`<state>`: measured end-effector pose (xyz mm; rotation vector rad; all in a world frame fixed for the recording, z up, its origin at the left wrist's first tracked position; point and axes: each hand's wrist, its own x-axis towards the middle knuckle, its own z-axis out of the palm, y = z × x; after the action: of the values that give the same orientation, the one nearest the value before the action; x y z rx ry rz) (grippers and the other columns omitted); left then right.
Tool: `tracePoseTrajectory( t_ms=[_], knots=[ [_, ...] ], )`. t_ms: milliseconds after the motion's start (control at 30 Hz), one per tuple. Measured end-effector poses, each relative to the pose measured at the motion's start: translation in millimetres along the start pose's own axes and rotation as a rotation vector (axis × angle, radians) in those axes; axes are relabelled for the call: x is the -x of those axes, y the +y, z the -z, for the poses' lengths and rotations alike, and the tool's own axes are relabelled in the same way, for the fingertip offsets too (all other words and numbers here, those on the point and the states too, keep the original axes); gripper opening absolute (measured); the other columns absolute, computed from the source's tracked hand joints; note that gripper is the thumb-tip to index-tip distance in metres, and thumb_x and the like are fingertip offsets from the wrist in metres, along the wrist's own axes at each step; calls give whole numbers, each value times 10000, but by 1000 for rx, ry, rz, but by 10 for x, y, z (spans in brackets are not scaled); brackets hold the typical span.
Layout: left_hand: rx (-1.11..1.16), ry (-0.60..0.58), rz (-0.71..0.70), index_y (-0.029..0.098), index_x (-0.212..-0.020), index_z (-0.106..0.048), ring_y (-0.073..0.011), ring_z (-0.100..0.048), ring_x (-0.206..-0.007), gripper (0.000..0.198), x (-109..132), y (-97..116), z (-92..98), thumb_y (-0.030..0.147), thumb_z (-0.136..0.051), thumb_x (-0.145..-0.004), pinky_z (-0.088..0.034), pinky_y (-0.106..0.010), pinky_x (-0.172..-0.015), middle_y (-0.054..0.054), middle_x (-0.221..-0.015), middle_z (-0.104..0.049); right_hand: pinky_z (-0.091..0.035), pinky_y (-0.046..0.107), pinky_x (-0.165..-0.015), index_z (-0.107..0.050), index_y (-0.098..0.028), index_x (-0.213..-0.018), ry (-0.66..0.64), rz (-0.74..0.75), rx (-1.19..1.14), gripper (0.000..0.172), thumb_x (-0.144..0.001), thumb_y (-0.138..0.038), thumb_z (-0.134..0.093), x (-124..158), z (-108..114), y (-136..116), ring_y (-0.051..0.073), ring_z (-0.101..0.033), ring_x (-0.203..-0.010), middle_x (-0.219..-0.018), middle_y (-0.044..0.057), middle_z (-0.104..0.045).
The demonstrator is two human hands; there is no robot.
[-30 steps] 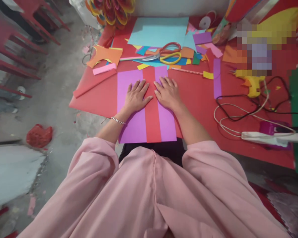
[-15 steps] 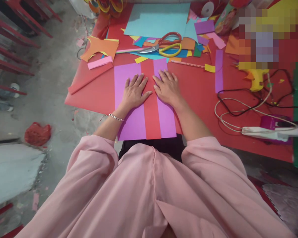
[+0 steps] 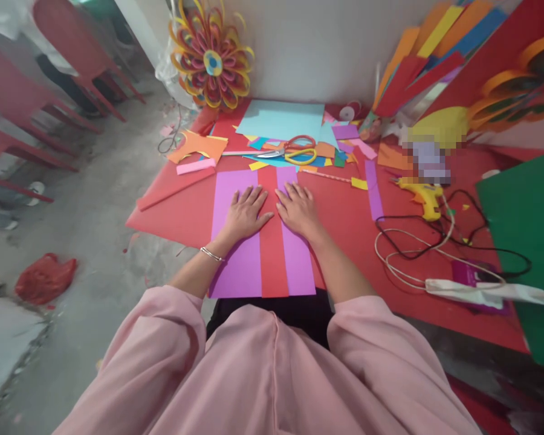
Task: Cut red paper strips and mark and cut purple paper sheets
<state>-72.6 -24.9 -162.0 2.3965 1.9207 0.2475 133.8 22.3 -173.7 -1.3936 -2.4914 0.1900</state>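
A purple paper sheet (image 3: 236,266) lies in front of me on the red board (image 3: 181,211), with a red strip (image 3: 272,260) running down its middle. My left hand (image 3: 243,212) lies flat on the left purple part, fingers spread. My right hand (image 3: 297,208) rests flat on the right purple part, just beside the red strip. Neither hand holds anything. Beyond my fingertips lie scissors (image 3: 294,152) with red and yellow handles on coloured paper scraps.
A yellow glue gun (image 3: 424,196) with tangled cables and a white power strip (image 3: 476,291) lie to the right. A green sheet (image 3: 526,223) stands at far right. A light blue sheet (image 3: 283,119) and a paper flower (image 3: 212,60) are at the back. Red chairs (image 3: 31,115) stand at left.
Both hands stay flat on the purple sheet. The view has tilted upward, bringing the wall, the paper flower and the stacked coloured sheets into sight.
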Motion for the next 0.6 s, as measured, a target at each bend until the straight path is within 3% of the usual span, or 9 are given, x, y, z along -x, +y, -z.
tracePoseTrajectory(
  t_ms=[600],
  knots=[
    [8,21,-4,274,-1673,-454,-358,-323,-1653,715,13,-25,-62,639,-484,-1059,-171,-612,-1364,-89,-1772,-370,-274,566,-1314,-562,-224,-1609,15,-1,17,561,-1103,-405,-401,-4,-25,12,348,-394,-1600,-1725,126,-452]
  ],
)
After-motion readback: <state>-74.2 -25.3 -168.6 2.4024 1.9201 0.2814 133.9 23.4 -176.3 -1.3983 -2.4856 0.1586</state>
